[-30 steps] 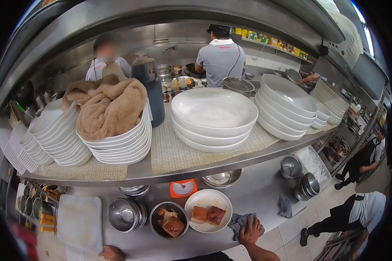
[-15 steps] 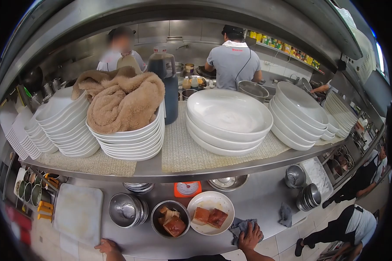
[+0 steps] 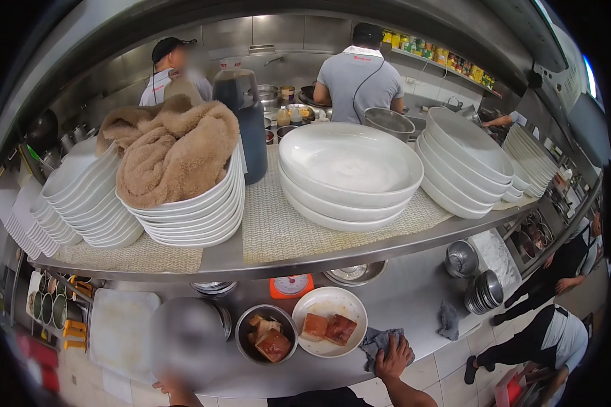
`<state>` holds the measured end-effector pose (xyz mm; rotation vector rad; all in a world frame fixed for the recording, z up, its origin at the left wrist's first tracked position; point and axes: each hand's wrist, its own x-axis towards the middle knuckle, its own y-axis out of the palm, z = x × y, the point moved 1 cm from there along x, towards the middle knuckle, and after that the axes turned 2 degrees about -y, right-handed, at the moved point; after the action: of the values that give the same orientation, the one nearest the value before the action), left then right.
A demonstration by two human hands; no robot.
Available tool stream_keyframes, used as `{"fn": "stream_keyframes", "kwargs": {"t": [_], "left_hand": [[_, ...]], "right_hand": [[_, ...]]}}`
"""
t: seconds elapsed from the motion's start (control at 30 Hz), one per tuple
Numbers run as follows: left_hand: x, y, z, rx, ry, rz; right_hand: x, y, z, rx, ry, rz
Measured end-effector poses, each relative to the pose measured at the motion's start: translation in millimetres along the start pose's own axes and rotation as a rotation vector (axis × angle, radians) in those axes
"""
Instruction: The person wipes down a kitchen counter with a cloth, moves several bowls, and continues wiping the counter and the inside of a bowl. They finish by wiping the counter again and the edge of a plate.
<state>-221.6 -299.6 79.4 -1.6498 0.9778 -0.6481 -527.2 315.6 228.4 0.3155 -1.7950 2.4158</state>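
My right hand (image 3: pixel 394 358) lies on a crumpled grey cloth (image 3: pixel 375 344) at the counter's front edge, fingers stretched and slightly apart over it. Left of the cloth, a white plate (image 3: pixel 352 304) bears two blocks of roast pork (image 3: pixel 341 330) with glossy brown skin. Beside it stands a steel bowl (image 3: pixel 246 352) with more pork pieces (image 3: pixel 273 344). My left hand (image 3: pixel 172 389) is at the counter's front edge, near the lower right corner of a white cutting board (image 3: pixel 115 327); blur hides part of its fingers.
An orange kitchen scale (image 3: pixel 291 285) stands behind the plate. Overhead, a shelf (image 3: pixel 360 255) carries stacked white dishes (image 3: pixel 349 210), a brown towel (image 3: pixel 176 152) and a dark jug (image 3: pixel 251 122). Steel bowls (image 3: pixel 483 292) and another grey cloth (image 3: pixel 448 320) lie right. Several people work nearby.
The view has shifted a little. My right hand has slid slightly right over the cloth. A blurred patch now covers the stacked bowls by my left hand. The co-worker at back left has turned sideways.
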Motion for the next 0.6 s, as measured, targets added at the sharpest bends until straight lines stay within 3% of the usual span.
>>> {"fn": "stream_keyframes", "kwargs": {"t": [0.07, 0.1, 0.17, 0.27, 0.6], "left_hand": [[-42.5, -51.9, -23.6, -0.215, -0.213, 0.022], [-41.7, -50.8, -23.3, -0.213, -0.208, 0.022], [-37.6, -41.5, -20.5, 0.153, -0.017, -0.008], [-9.4, -4.3, -8.7, 0.001, -0.037, -0.154], [-52.3, -31.5, -30.7, 0.44, 0.454, 0.057]], "right_hand": [[-0.2, 2.2, -1.6, 0.0, 0.002, -0.007], [0.0, 3.0, -2.4, 0.001, 0.001, -0.007], [-0.9, 1.4, -2.0, 0.002, 0.011, -0.009], [0.4, -4.4, 0.1, 0.011, 0.049, 0.03], [-1.4, -2.4, -9.5, 0.046, 0.006, -0.075]]}}
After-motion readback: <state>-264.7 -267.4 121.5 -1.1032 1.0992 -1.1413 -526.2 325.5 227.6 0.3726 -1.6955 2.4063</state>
